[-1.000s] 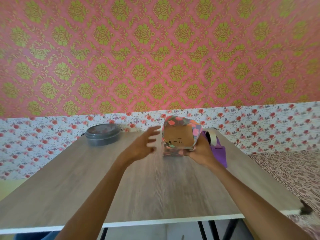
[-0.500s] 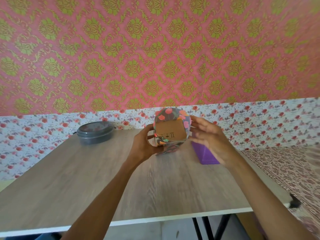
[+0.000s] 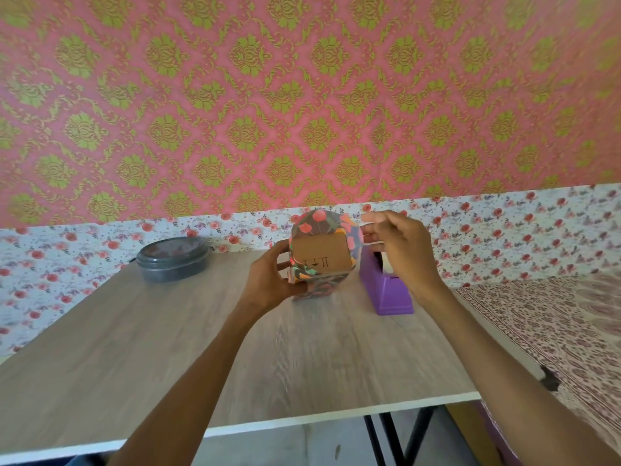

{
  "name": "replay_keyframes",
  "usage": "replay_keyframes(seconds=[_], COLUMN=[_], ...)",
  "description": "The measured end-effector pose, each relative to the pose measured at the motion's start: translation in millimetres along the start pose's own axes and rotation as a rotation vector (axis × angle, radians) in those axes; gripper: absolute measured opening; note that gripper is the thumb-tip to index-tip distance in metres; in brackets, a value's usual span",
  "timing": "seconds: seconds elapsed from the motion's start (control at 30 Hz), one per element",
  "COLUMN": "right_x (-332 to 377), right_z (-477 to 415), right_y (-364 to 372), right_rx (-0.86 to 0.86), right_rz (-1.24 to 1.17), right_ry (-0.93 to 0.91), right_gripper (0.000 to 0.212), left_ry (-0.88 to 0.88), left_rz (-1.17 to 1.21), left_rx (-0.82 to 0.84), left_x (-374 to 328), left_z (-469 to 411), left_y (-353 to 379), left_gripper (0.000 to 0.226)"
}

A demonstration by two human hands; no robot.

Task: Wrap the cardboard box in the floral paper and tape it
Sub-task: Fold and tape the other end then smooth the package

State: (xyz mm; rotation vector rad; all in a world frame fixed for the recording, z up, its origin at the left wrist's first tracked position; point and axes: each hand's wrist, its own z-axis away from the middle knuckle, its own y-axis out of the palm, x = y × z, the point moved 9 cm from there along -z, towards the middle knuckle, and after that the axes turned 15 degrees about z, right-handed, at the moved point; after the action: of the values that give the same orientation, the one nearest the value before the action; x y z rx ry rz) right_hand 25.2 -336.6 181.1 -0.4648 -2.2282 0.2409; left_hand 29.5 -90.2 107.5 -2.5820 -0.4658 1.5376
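Cardboard box point(image 3: 319, 252), probably light and stiff under thin, tearable floral paper point(image 3: 314, 223), near the surface point(image 3: 168, 348) far edge: left hand point(image 3: 268, 280) grips its firm left side, the sound hold; right hand point(image 3: 400, 250), curled at the right flap, grasp indiscernible.

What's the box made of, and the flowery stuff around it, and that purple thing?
The box looks like brown cardboard: matte, with printed handling marks on its bare end. The flowery wrap seems thin paper, since it curves and creases around the box. The purple tape dispenser is probably moulded plastic: smooth, evenly coloured, slightly shiny.
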Motion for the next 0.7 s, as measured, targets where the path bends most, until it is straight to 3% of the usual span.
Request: replay_keyframes(seconds=[0.07, 0.17, 0.23, 0.4, 0.53, 0.6, 0.7], right_x=[-20.0, -51.7, -54.3, -32.0, -33.0, -36.6, -41.3], right_z=[5.4, 26.7, 36.4, 28.4, 19.8, 16.9, 13.7], right_y=[11.2, 48.4, 66.9, 84.2, 84.0, 84.8, 86.6], right_rx=[0.159, 0.553, 0.635, 0.386, 0.221, 0.183, 0.165], right_rz=[-0.145, -0.154, -0.159, -0.319, -0.26, -0.226, -0.243], right_ry=[0.007, 0.021, 0.016, 0.151, 0.192, 0.197, 0.242], right_gripper=[0.035, 0.074, 0.094, 0.049, 0.005, 0.014, 0.007], left_ry=[-0.022, -0.074, -0.109, -0.19, -0.221, -0.233, -0.246], left_rz=[0.007, 0.074, 0.123, 0.227, 0.296, 0.286, 0.283], left_rx=[0.002, 0.01, 0.027, 0.01, -0.074, -0.056, -0.042], left_x=[3.3, 3.0, 1.1, 1.0, 0.2, -0.4, -0.5], left_z=[-1.9, -3.7, -5.4, -4.3, -2.1, -2.4, -1.3], left_y=[-5.3, -10.5, -8.9, 3.5, 4.3, 9.5, 13.7], left_gripper=[0.079, 0.077, 0.076, 0.081, 0.078, 0.083, 0.089])
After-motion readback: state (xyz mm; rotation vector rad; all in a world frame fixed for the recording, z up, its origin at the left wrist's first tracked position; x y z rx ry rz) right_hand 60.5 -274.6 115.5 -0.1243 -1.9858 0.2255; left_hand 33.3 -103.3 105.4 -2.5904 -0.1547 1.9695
